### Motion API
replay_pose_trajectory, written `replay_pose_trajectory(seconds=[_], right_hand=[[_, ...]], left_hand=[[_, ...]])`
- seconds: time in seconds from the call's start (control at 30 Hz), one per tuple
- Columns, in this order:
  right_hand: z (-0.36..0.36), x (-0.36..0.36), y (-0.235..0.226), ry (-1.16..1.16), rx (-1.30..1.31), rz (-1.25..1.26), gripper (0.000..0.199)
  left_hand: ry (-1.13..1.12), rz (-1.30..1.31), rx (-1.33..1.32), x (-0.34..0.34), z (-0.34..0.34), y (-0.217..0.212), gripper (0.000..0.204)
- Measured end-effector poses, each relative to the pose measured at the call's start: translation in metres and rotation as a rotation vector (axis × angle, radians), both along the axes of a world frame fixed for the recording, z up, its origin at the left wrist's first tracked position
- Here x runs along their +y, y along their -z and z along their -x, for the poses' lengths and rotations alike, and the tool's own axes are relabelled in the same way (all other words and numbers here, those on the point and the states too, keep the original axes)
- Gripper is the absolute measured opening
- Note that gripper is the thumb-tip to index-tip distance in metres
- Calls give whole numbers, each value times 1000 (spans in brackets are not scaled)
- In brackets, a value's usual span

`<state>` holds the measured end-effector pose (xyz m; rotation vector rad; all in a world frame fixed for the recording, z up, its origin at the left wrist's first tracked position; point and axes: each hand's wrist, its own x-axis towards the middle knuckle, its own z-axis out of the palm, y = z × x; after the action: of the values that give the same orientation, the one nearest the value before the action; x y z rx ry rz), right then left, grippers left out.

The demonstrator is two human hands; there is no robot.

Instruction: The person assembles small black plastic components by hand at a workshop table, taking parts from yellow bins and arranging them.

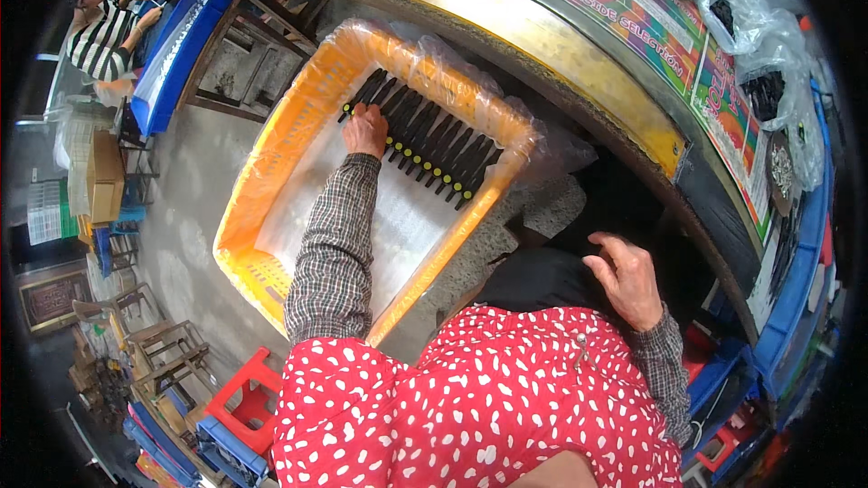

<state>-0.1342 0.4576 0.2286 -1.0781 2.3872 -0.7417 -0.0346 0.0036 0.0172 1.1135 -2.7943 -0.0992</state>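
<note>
My left hand (365,130) reaches down onto the row of slim black pieces (435,140) inside the orange crate (242,217), though I can't quite tell whether it grips one. The row continues to its right, each long axis slanting away rightward, yellow-dotted end toward me. Well apart, my right hand (630,282) is loosely curled, half open, near my red spotted garment (506,389).
</note>
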Motion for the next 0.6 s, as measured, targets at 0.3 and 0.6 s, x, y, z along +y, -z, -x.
replay_pose_trajectory(seconds=[0.3,0.6], right_hand=[[2,-1,-1,0,-6,-14,30],[1,-5,2,-13,-6,-1,29]], left_hand=[[-21,-9,72,8,3,-7,31],[-12,41,216,1,-7,-3,43]])
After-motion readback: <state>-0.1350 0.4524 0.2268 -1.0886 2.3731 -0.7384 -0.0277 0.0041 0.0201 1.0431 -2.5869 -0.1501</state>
